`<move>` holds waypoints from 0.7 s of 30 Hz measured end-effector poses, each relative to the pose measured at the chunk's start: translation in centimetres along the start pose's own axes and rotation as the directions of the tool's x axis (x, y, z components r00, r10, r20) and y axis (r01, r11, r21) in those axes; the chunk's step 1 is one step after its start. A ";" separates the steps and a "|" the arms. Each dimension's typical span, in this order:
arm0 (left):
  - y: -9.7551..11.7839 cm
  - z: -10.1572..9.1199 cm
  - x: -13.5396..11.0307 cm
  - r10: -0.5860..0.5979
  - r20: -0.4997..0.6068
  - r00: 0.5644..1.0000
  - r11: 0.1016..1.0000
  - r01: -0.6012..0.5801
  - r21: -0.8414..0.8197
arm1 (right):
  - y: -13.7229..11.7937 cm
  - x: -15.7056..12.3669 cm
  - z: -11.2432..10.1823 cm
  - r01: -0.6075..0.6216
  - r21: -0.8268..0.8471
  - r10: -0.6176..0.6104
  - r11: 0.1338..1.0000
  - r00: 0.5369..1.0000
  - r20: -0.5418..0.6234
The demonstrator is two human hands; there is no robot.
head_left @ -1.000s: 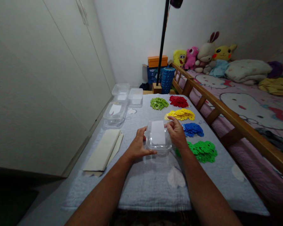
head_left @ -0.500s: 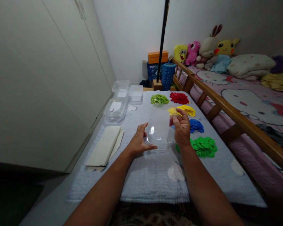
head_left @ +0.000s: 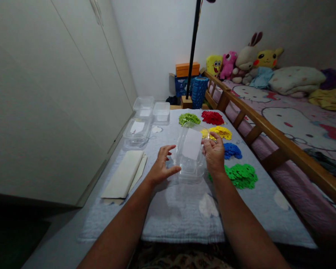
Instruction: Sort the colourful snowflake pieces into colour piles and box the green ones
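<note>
My right hand [head_left: 215,154] pinches the right edge of a clear plastic lid [head_left: 184,158]. The lid is tilted, and a white paper slip [head_left: 192,144] shows on it. Under its near end is a clear plastic container [head_left: 190,179], partly hidden by the lid. To the left, my left hand [head_left: 162,166] is open, thumb and fingers spread, its thumb close to the lid's near left corner; whether it touches cannot be made out. Beyond and beside my right hand lie piles of yellow pieces [head_left: 222,132], blue pieces [head_left: 232,150] and green pieces [head_left: 243,176].
Farther back are lime-green pieces [head_left: 189,119] and red pieces [head_left: 212,117]. At the left stand a lidded container [head_left: 137,134] with a white slip and two open containers [head_left: 161,110]. Folded cream paper [head_left: 124,175] lies nearer. A wooden bed rail [head_left: 257,130] borders the right side.
The lid has tilted, its left side rising, and the container beneath shows more. My left hand has drawn slightly left, away from it. My right hand keeps its pinch.
</note>
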State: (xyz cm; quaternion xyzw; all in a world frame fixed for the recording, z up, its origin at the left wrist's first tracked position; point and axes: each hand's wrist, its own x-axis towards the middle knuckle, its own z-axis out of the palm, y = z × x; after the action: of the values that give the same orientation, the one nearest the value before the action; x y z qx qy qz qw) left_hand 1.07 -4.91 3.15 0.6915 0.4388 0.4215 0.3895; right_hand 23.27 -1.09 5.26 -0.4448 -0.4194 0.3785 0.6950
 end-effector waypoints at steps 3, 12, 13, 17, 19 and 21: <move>1.0 -0.6 0.1 -0.082 -0.036 0.996 0.977 0.073 -0.202 | 0.0 -0.5 0.5 0.017 -0.039 -0.015 0.999 0.999 0.045; 2.4 -0.8 0.3 -0.239 -0.182 0.954 0.894 0.143 -0.424 | 0.2 -1.1 0.7 0.171 -0.241 -0.142 0.955 0.980 0.137; 2.3 -1.0 0.4 -0.246 -0.242 0.939 0.901 0.129 -0.415 | 0.1 -1.1 0.4 0.188 -0.293 -0.153 0.938 0.978 0.140; 1.5 -1.8 0.9 -0.263 -0.471 0.842 0.925 0.081 -0.372 | -0.9 -1.0 -0.7 0.252 -0.501 -0.184 0.828 0.966 0.182; 0.9 -2.3 1.1 -0.264 -0.548 0.794 0.937 0.076 -0.341 | -1.2 -1.1 -1.3 0.302 -0.581 -0.203 0.755 0.952 0.231; 0.4 -2.7 1.2 -0.235 -0.634 0.737 0.961 0.078 -0.265 | -1.2 -1.5 -1.8 0.338 -0.647 -0.207 0.684 0.940 0.272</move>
State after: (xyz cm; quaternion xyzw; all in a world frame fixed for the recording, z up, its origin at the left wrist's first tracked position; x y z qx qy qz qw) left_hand -1.00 -3.43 4.75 0.4107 0.5549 0.6497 0.3182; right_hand 24.58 -3.34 5.61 -0.5663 -0.6503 0.1269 0.4902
